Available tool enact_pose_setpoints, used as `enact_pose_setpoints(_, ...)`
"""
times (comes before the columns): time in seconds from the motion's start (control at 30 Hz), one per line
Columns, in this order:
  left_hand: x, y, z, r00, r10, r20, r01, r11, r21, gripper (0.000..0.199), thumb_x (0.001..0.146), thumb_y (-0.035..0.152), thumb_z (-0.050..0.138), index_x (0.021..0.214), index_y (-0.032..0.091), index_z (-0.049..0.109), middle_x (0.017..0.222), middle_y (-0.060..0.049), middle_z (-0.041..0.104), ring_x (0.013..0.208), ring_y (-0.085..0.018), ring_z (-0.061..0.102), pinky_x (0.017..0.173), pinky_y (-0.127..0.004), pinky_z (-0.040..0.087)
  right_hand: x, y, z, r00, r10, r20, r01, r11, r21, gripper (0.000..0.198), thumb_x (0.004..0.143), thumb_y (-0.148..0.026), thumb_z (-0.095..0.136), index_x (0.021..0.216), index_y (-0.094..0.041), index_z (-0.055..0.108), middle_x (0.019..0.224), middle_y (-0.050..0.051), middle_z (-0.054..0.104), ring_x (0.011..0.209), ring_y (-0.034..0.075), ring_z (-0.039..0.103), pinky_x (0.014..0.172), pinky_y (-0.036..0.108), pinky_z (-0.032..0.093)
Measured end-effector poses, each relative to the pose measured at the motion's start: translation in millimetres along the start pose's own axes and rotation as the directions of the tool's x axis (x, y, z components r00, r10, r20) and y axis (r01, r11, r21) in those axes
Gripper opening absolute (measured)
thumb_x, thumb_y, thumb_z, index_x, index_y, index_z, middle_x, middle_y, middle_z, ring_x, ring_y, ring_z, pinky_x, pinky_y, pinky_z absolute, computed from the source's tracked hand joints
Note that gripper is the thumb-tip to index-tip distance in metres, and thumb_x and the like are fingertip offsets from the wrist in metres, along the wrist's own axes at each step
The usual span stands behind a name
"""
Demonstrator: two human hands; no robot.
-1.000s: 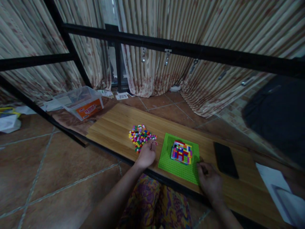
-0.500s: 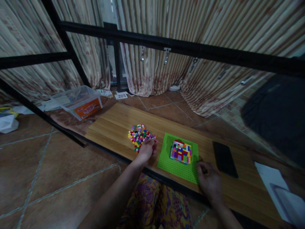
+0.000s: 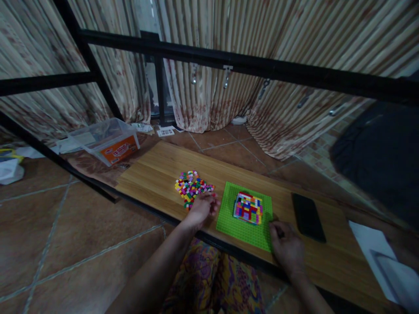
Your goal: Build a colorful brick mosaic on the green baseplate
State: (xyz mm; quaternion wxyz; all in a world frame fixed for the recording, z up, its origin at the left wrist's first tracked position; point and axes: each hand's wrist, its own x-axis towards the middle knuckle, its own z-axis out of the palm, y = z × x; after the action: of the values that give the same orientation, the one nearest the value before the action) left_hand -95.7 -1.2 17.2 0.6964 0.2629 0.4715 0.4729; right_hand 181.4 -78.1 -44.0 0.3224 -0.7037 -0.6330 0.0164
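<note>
My left hand (image 3: 203, 207) is at the near right side of a pile of small multicoloured toy bricks (image 3: 193, 186). Its fingers are curled together, and whatever may be in them is too small to make out. To its right, a green studded baseplate (image 3: 227, 222) lies on the wooden table, carrying a low block of coloured bricks (image 3: 248, 208) built up near its middle. My right hand (image 3: 288, 246) rests at the baseplate's right edge with fingers curled in. Its fingertips are partly hidden, so I cannot see what they hold.
The wooden table (image 3: 157, 161) also bears a black phone (image 3: 308, 217) on the right. A clear plastic box (image 3: 113, 141) with an orange label stands beyond the left end. A black metal bar (image 3: 196, 54) crosses above the table, in front of striped curtains (image 3: 203, 96).
My left hand has shifted very slightly right, and its fingers have loosened a little beside the brick pile. My right hand stays at the baseplate's edge.
</note>
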Motion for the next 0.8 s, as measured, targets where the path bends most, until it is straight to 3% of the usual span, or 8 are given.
enact_pose_setpoints(0.3,1.0,-6.5,4.8,0.999,0.046,-0.024,-0.045,0.998,0.038,0.007,0.081,0.021,0.052,0.079,0.015,0.055,0.051,0.005,0.05,0.036,-0.006,0.041,0.035,-0.017,0.026,0.2,0.8,0.5,1.0,-0.01,-0.003,0.01,1.0,-0.009,0.043,0.09,-0.054,0.042,0.079,-0.019,0.062,0.08,0.008,0.063,0.067,0.019,0.059,0.065,0.031,0.045)
enact_pose_setpoints(0.53,-1.7,-16.9,13.0,0.998,0.037,-0.041,-0.036,0.999,0.04,0.009,0.084,0.022,0.052,0.091,0.016,0.051,0.067,0.0,0.063,0.045,-0.009,0.055,0.043,-0.019,0.039,1.0,-0.3,-0.2,1.0,-0.007,-0.006,0.007,1.0,-0.015,0.043,0.09,-0.055,0.042,0.077,-0.019,0.063,0.08,0.008,0.063,0.068,0.019,0.059,0.065,0.031,0.044)
enact_pose_setpoints(0.8,4.5,-20.0,7.7,0.991,0.06,-0.121,-0.046,0.992,0.115,0.011,0.086,0.024,0.052,0.094,0.016,0.052,0.071,0.0,0.064,0.041,-0.008,0.053,0.041,-0.02,0.038,0.2,2.6,0.6,1.0,-0.011,0.002,0.011,1.0,-0.006,0.043,0.09,-0.056,0.043,0.079,-0.019,0.063,0.081,0.008,0.064,0.067,0.02,0.059,0.064,0.031,0.045)
